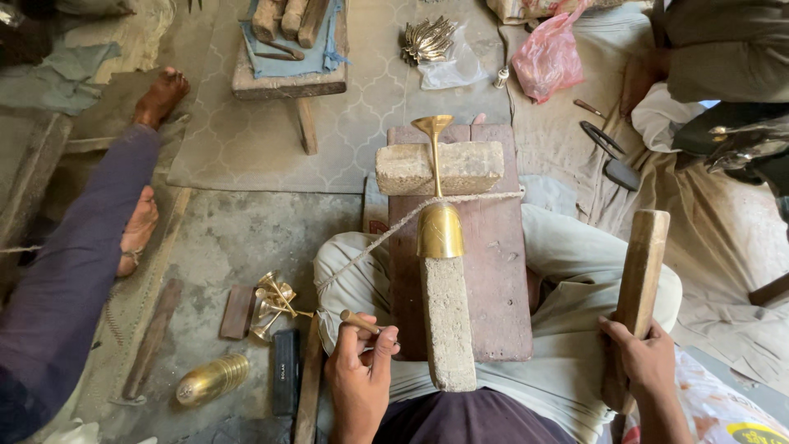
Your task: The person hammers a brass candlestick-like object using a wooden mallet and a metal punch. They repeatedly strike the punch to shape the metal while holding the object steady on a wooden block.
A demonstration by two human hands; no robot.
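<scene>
The left hand [360, 370] pinches a thin wooden-handled tool [362, 322] in a clenched grip, the right hand [645, 358] grasps an upright rough wooden mallet [638, 288], and between and beyond both grips a smooth flared brass piece [438, 210] lies rope-bound between gritty stone blocks [448, 321] on a worn plank [493, 271].

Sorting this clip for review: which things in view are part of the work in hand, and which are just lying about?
In use:
left hand gripping a small punch
right hand holding a wooden mallet
brass goblet roped across stone blocks on a wooden board

Lying about:
brass stems
brass cup
pink bag
brass leaf piece
</scene>
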